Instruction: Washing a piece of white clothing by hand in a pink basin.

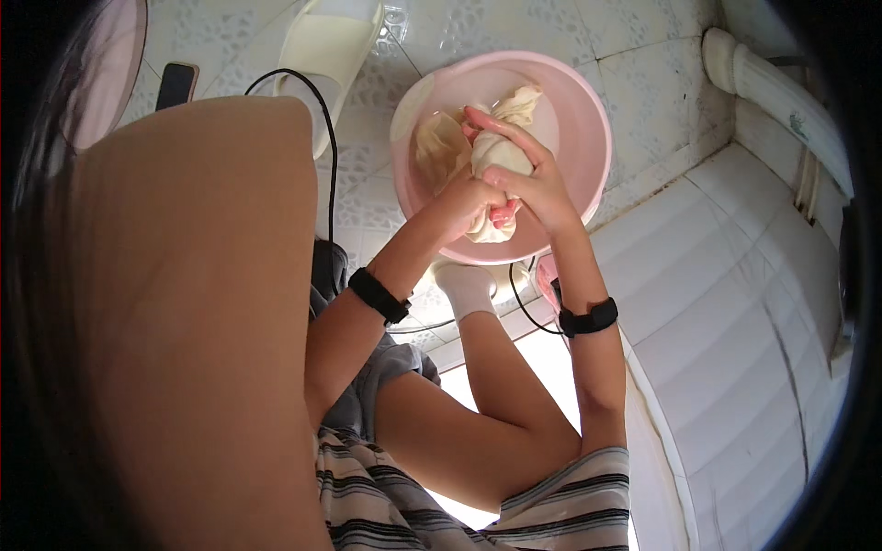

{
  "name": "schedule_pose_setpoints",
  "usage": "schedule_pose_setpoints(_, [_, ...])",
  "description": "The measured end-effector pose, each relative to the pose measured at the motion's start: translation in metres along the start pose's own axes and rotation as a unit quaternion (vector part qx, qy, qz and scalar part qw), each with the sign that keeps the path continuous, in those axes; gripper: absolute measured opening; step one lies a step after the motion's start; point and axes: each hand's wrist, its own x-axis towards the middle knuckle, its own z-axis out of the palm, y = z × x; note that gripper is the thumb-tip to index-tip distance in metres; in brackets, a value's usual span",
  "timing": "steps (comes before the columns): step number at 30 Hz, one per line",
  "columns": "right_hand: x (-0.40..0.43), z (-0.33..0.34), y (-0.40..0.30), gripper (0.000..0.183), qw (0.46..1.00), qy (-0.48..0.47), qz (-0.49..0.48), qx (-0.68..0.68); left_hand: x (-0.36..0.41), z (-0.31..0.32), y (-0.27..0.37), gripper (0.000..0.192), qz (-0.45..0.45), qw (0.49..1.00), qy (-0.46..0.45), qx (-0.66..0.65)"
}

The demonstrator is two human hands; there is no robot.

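Observation:
Both my hands grip a wet-looking cream cloth (499, 155) over a pink plastic basin (586, 138). My left hand (472, 201) is closed around the lower part of the bunched cloth. Across its middle lies my right hand (534, 172), thumb on the near side and fingers stretched along the far side. One end of the cloth pokes out beyond the fingers, and another bunch shows below my left hand. More pale fabric (441, 148) lies at the basin's left side; whether it belongs to the same cloth I cannot tell.
A cream slipper (331, 41) with my socked foot in it stands left of the basin. Farther left are a phone (177, 85) on the tiled floor and another pink rim (114, 69). A black cable (329, 138) loops past my knee. At right, a white pipe (778, 79) runs along the wall.

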Motion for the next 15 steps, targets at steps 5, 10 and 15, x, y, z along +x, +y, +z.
schedule_pose_setpoints(5, [-0.010,0.010,-0.008,0.040,0.994,0.053,0.090,0.014,0.000,-0.003,-0.003,0.031,-0.041,0.999,-0.005,0.030])
schedule_pose_setpoints(10, [-0.010,0.013,-0.004,0.015,0.988,0.123,0.094,-0.022,-0.002,0.011,-0.008,0.031,-0.048,0.997,0.046,0.045])
schedule_pose_setpoints(15, [-0.005,0.016,-0.004,0.036,0.969,0.214,0.124,0.011,0.001,0.019,-0.012,0.032,0.009,0.990,0.099,0.097])
